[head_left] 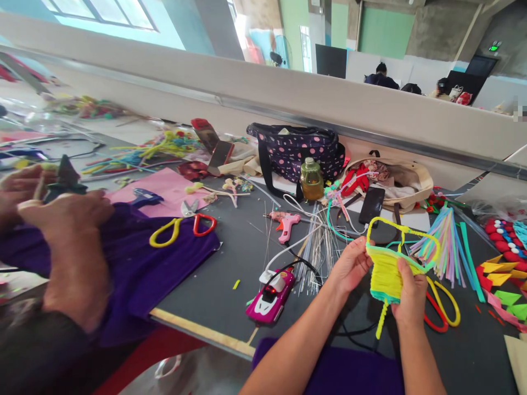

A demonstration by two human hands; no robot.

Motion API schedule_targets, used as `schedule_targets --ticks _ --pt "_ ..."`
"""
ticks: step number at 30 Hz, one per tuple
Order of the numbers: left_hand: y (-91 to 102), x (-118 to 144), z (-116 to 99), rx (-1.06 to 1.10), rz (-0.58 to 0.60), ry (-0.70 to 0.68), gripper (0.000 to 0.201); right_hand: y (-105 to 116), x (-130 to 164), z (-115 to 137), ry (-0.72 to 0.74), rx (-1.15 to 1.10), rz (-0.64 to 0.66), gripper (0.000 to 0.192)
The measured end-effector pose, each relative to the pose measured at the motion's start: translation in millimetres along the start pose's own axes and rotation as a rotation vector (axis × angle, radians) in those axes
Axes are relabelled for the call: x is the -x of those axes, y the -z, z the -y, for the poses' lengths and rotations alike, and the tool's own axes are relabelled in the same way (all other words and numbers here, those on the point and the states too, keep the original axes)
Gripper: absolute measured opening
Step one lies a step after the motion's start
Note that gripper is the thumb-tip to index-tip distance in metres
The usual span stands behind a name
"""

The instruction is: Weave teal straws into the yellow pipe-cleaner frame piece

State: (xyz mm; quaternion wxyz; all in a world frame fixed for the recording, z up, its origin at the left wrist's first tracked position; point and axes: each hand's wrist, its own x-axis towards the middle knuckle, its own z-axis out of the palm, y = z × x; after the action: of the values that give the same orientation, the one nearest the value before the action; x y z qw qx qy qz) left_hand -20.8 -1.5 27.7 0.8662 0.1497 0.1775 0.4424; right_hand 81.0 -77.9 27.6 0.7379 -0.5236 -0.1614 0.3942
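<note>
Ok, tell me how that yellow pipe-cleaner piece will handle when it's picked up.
The yellow piece probably weighs little: both hands, left hand and right hand, hold it up by the fingers alone. Its thin looped frame likely bends easily. The fuzzy wrapping should not slip.

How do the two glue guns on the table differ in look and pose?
The pink glue gun is small, plain and lies on its side near the wires. The magenta glue gun is bigger, with white and black parts, and lies nearer the table edge. Both have cords and lie untouched.
</note>
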Motion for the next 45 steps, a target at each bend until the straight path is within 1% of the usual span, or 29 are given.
schedule_targets --ticks 2,4,7,10,14,17,19,22,25,30,34,36,40,42,45 --pt "-0.9 1.7 -0.8 0.022 0.032 0.047 0.033 0.5 0.2 -0.2 -0.003 -0.002 0.034 0.034" --pt "-1.6 2.5 -1.5 0.029 0.043 0.076 0.031 1.0 0.3 -1.2 0.015 0.005 0.034 0.034" --pt "-1.8 1.2 -1.0 -0.006 -0.021 0.053 0.03 1.5 -0.2 -3.8 0.116 0.033 -0.026 0.035" --pt "-1.5 -1.7 1.1 -0.09 -0.112 -0.065 0.03 2.1 -1.4 -6.2 0.254 0.104 -0.073 0.033" --pt "-3.6 -2.6 2.3 -0.316 -0.204 -0.314 0.027 3.6 -1.4 -5.0 0.462 0.286 -0.065 0.029" --pt "-7.2 -0.4 1.5 -0.482 -0.228 -0.466 0.023 3.9 1.4 -0.4 0.57 0.412 -0.023 0.027" --pt "-9.3 1.2 1.1 -0.547 -0.226 -0.516 0.022 3.3 3.7 2.7 0.618 0.474 -0.008 0.027" --pt "-10.5 2.0 1.0 -0.576 -0.227 -0.497 0.021 1.7 5.5 5.2 0.702 0.527 -0.004 0.026" --pt "-9.3 1.1 -0.1 -0.533 -0.234 -0.397 0.025 0.4 5.3 5.0 0.762 0.531 0.033 0.024" --pt "-5.8 -0.5 -6.3 -0.395 -0.223 -0.22 0.031 -0.6 5.4 5.6 0.747 0.537 0.058 0.024" --pt "-3.7 -1.6 -8.6 -0.373 -0.216 -0.171 0.03 -0.6 6.8 7.4 0.692 0.536 0.08 0.024" --pt "-3.0 -2.2 -8.1 -0.41 -0.236 -0.206 0.029 -0.4 7.1 7.7 0.672 0.516 0.101 0.024" --pt "-2.6 -2.5 -6.8 -0.511 -0.27 -0.337 0.025 0.6 5.6 5.5 0.627 0.491 0.119 0.025" --pt "-3.2 -2.2 -6.8 -0.536 -0.261 -0.358 0.024 1.2 3.5 2.1 0.542 0.445 0.093 0.027" --pt "-4.3 -1.6 -7.2 -0.498 -0.256 -0.359 0.024 1.9 -1.0 -4.5 0.345 0.293 0.055 0.031"
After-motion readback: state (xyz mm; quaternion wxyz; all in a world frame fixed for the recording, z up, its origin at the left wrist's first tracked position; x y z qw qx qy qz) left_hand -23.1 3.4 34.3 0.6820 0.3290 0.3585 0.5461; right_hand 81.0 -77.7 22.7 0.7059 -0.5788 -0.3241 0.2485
